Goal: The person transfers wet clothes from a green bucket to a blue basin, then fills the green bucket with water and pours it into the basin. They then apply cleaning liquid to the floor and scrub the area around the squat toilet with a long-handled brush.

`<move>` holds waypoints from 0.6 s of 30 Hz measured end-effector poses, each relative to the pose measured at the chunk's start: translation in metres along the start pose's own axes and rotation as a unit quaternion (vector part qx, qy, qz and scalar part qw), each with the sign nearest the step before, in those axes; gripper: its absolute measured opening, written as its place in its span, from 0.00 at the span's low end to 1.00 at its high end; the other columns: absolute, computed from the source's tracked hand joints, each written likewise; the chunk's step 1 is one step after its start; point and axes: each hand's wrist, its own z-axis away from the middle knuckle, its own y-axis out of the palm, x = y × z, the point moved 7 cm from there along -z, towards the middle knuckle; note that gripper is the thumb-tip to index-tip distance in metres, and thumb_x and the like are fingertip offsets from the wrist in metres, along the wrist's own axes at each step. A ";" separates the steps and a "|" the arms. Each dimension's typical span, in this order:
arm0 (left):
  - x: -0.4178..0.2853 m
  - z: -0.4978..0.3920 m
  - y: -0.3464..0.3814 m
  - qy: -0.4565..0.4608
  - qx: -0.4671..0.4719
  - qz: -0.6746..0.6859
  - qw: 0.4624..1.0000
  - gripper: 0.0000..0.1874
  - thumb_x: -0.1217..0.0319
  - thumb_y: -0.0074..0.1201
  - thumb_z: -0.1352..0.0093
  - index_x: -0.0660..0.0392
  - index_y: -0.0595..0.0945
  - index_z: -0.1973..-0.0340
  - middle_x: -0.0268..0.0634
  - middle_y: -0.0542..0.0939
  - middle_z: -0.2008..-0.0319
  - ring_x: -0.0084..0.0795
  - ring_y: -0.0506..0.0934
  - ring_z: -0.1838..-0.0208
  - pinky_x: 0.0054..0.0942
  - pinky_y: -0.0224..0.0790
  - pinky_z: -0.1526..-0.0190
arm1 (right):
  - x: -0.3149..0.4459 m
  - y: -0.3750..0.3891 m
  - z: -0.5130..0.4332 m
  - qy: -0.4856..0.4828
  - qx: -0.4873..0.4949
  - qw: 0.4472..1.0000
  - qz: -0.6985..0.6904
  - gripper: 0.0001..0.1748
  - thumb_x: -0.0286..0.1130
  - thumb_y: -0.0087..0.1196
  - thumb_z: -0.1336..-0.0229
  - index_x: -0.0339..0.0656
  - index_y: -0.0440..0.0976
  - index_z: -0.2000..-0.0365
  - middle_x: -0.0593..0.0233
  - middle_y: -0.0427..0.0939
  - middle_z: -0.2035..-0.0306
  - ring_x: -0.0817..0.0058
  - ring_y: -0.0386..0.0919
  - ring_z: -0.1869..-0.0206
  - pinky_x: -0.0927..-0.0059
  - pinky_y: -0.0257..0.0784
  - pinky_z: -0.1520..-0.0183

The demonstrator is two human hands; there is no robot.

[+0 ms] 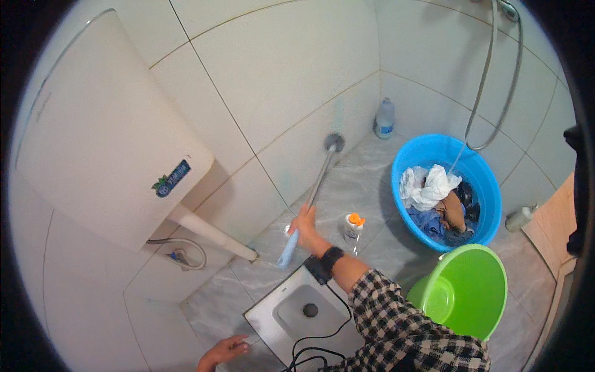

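Observation:
My right hand (304, 228) grips a long-handled scrubber (320, 176) with a light blue grip end and a metal shaft. The scrubber's round grey head (334, 142) rests against the lower wall tiles. Over the floor at the lower left, my left hand (225, 351) is empty, its fingers somewhat apart. Just right of my right hand, a white bottle with an orange cap (354, 227) stands on the grey tiles. Below my right forearm lies a white squat toilet (297, 316), partly hidden by the arm and a black cable (320, 337).
Water runs from the shower hose (485, 79) into a blue basin (492, 200) of soaking clothes (432, 186). A tilted green bucket (488, 288) stands by it. A clear bottle (385, 118) occupies the corner. A white cistern (107, 130) and its pipe (214, 232) project at left.

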 end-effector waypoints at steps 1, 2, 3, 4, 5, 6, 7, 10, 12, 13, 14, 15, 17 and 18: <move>0.000 -0.003 0.001 0.007 0.009 0.014 1.000 0.26 0.68 0.50 0.28 0.63 0.64 0.37 0.41 0.79 0.54 0.28 0.77 0.52 0.27 0.68 0.47 | -0.027 -0.004 0.017 0.020 -0.022 0.999 0.028 0.14 0.47 0.34 0.31 0.49 0.51 0.61 0.64 0.61 0.86 0.72 0.61 0.91 0.68 0.60 0.91; 0.001 -0.006 0.003 0.011 0.019 0.029 0.999 0.26 0.67 0.50 0.28 0.64 0.64 0.37 0.42 0.78 0.53 0.28 0.77 0.52 0.28 0.69 0.47 | -0.046 -0.001 0.035 -0.004 -0.005 0.999 0.054 0.13 0.46 0.35 0.31 0.49 0.51 0.61 0.64 0.61 0.86 0.72 0.61 0.91 0.68 0.60 0.91; 0.003 -0.008 0.004 0.002 0.022 0.031 0.999 0.26 0.67 0.50 0.28 0.63 0.64 0.37 0.42 0.78 0.53 0.28 0.77 0.52 0.28 0.69 0.47 | -0.064 -0.002 0.052 -0.006 -0.014 0.996 0.093 0.12 0.45 0.36 0.31 0.49 0.51 0.61 0.65 0.61 0.85 0.72 0.61 0.91 0.68 0.60 0.91; 0.003 -0.009 0.004 -0.003 0.022 0.031 0.999 0.26 0.67 0.50 0.28 0.63 0.64 0.38 0.42 0.78 0.53 0.28 0.77 0.52 0.28 0.69 0.47 | -0.065 0.004 0.059 -0.039 0.016 0.995 0.092 0.12 0.45 0.36 0.31 0.49 0.51 0.61 0.65 0.61 0.85 0.72 0.61 0.90 0.68 0.60 0.91; 0.002 -0.007 0.004 -0.002 0.021 0.021 1.000 0.26 0.67 0.50 0.28 0.63 0.64 0.38 0.42 0.78 0.53 0.29 0.77 0.52 0.29 0.70 0.48 | -0.061 0.005 0.061 -0.042 0.032 0.994 0.098 0.12 0.45 0.36 0.31 0.49 0.52 0.62 0.66 0.61 0.86 0.72 0.62 0.90 0.68 0.61 0.90; 0.002 -0.004 0.003 -0.006 0.013 0.020 1.000 0.26 0.66 0.50 0.28 0.63 0.64 0.38 0.43 0.78 0.53 0.29 0.77 0.52 0.29 0.70 0.48 | -0.056 0.014 0.060 -0.029 0.075 0.992 0.096 0.12 0.45 0.37 0.31 0.50 0.52 0.62 0.66 0.61 0.86 0.72 0.62 0.89 0.68 0.61 0.90; 0.000 0.000 0.002 -0.005 0.003 0.011 1.000 0.26 0.66 0.50 0.28 0.63 0.65 0.38 0.43 0.78 0.52 0.29 0.77 0.52 0.29 0.70 0.48 | -0.032 0.010 0.044 -0.047 0.022 0.995 0.086 0.13 0.43 0.37 0.31 0.47 0.52 0.60 0.63 0.62 0.83 0.70 0.65 0.89 0.67 0.62 0.90; 0.001 0.021 -0.001 -0.037 -0.034 0.033 0.998 0.26 0.66 0.51 0.28 0.63 0.65 0.38 0.43 0.78 0.52 0.29 0.77 0.52 0.29 0.70 0.48 | 0.054 0.005 -0.019 -0.047 -0.020 0.998 -0.046 0.13 0.44 0.35 0.30 0.47 0.52 0.61 0.64 0.62 0.83 0.71 0.63 0.88 0.68 0.62 0.89; 0.004 0.032 -0.001 -0.067 -0.052 0.055 0.995 0.26 0.66 0.51 0.29 0.63 0.66 0.39 0.42 0.78 0.52 0.29 0.77 0.52 0.29 0.70 0.48 | 0.076 0.012 -0.031 -0.058 -0.016 0.996 -0.070 0.13 0.49 0.34 0.30 0.52 0.52 0.64 0.70 0.58 0.87 0.75 0.58 0.88 0.71 0.58 0.87; 0.007 0.035 0.000 -0.083 -0.051 0.058 0.994 0.25 0.66 0.52 0.29 0.63 0.66 0.39 0.42 0.78 0.52 0.28 0.77 0.52 0.29 0.70 0.48 | 0.070 0.017 -0.024 -0.042 0.033 0.997 -0.048 0.12 0.47 0.34 0.30 0.52 0.52 0.63 0.70 0.59 0.86 0.75 0.58 0.88 0.70 0.59 0.88; 0.008 0.035 0.002 -0.084 -0.044 0.069 0.993 0.25 0.66 0.52 0.29 0.63 0.67 0.39 0.41 0.78 0.52 0.28 0.77 0.52 0.29 0.70 0.48 | 0.049 0.024 -0.005 -0.043 0.050 0.998 -0.020 0.11 0.46 0.34 0.30 0.52 0.52 0.62 0.69 0.59 0.86 0.76 0.59 0.88 0.70 0.60 0.88; 0.010 0.034 0.004 -0.087 -0.040 0.059 0.994 0.25 0.67 0.52 0.29 0.63 0.67 0.40 0.41 0.79 0.53 0.28 0.77 0.52 0.29 0.70 0.48 | 0.014 0.031 0.023 -0.006 0.079 0.997 0.013 0.11 0.45 0.34 0.30 0.52 0.52 0.61 0.69 0.60 0.85 0.76 0.59 0.89 0.70 0.61 0.88; 0.013 0.027 0.004 -0.072 -0.041 0.027 0.996 0.24 0.67 0.52 0.29 0.63 0.68 0.40 0.40 0.79 0.53 0.28 0.77 0.53 0.29 0.70 0.48 | -0.050 0.030 0.093 -0.082 0.150 0.981 0.095 0.10 0.43 0.35 0.30 0.52 0.52 0.57 0.66 0.61 0.83 0.76 0.61 0.89 0.70 0.63 0.88; 0.009 0.023 0.005 -0.028 -0.036 0.032 0.998 0.24 0.67 0.52 0.29 0.63 0.68 0.41 0.40 0.79 0.53 0.27 0.77 0.53 0.28 0.70 0.48 | -0.090 0.017 0.119 -0.020 0.155 0.982 0.108 0.11 0.44 0.35 0.30 0.52 0.52 0.56 0.66 0.62 0.83 0.77 0.62 0.88 0.71 0.64 0.88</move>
